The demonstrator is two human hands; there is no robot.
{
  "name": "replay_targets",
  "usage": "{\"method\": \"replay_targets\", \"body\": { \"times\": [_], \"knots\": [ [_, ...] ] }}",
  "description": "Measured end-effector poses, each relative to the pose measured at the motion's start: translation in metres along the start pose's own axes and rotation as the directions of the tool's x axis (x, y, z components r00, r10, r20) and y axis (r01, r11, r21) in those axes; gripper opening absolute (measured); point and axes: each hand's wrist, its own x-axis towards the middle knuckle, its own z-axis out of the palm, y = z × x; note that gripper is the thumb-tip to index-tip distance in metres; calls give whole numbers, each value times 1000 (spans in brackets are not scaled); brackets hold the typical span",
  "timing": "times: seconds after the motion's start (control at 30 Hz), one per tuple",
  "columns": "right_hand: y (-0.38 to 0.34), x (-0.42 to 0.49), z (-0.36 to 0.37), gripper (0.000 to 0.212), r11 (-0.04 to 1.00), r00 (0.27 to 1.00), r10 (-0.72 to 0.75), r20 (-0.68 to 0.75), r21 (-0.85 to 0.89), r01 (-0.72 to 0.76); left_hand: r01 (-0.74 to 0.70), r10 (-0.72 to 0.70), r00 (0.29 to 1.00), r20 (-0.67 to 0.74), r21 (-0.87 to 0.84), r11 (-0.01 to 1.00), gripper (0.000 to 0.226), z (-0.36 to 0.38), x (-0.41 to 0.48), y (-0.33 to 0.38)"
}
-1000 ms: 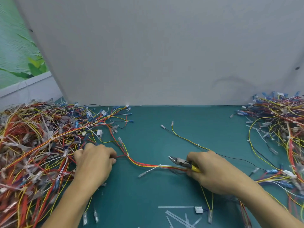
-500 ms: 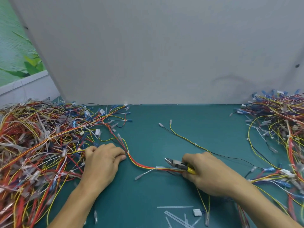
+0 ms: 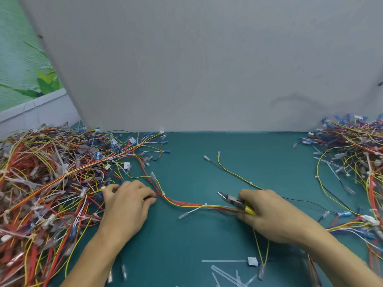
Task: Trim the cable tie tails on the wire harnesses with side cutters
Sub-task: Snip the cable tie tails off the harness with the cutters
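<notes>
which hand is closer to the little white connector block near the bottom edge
Right. The right hand, gripping the side cutters, sits just beyond the white connector block; the left hand holds the harness well off to its left.

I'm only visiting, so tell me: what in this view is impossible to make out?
All in the head view:
- Most of the handles of the side cutters: buried in the right hand.
- Whether the left hand pinches the harness: its own fingers cover the spot.
- Whether the cable tie has a tail: too small and blurred.
- The full extent of the left pile and right pile: cut off by the frame edges.
</notes>
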Motion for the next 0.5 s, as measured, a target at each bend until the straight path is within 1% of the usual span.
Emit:
{"method": "replay_targets", "body": {
  "times": [0.03, 0.13, 0.17, 0.23, 0.3, 0.37, 0.43, 0.5],
  "knots": [
    [1, 0, 0, 21, 1000, 1000, 2, -2, -1, -2, -2, 2, 1000, -12, -21, 1000, 15, -1, 0, -2],
    [1, 1, 2, 20, 1000, 1000, 1, -5, 1, -1, 38, -42, 999, -27, -122, 992, 50, -11, 3, -11],
    [1, 2, 3, 19, 1000, 1000, 0, -5, 2, 0, 62, -64, 998, -10, -147, 987, 59, -16, 5, -16],
    [1, 2, 3, 19, 1000, 1000, 0, -7, -1, 0, 125, -115, 992, 58, -203, 971, 69, -27, 8, -31],
    [2, 2, 3, 18, 1000, 1000, 2, -6, 0, -2, 190, -161, 977, 143, -223, 956, 65, -36, 7, -44],
    [2, 2, 4, 18, 1000, 1000, 1, -6, 1, -1, 188, -150, 970, 189, -201, 961, 51, -39, 5, -48],
    [2, 2, 5, 20, 1000, 1000, -2, -8, -9, 2, 166, -133, 974, 185, -176, 970, 44, -40, 4, -46],
    [1, 2, 6, 21, 1000, 1000, -4, -7, -27, 4, 148, -122, 981, 149, -181, 972, 41, -38, 5, -44]
  ]
}}
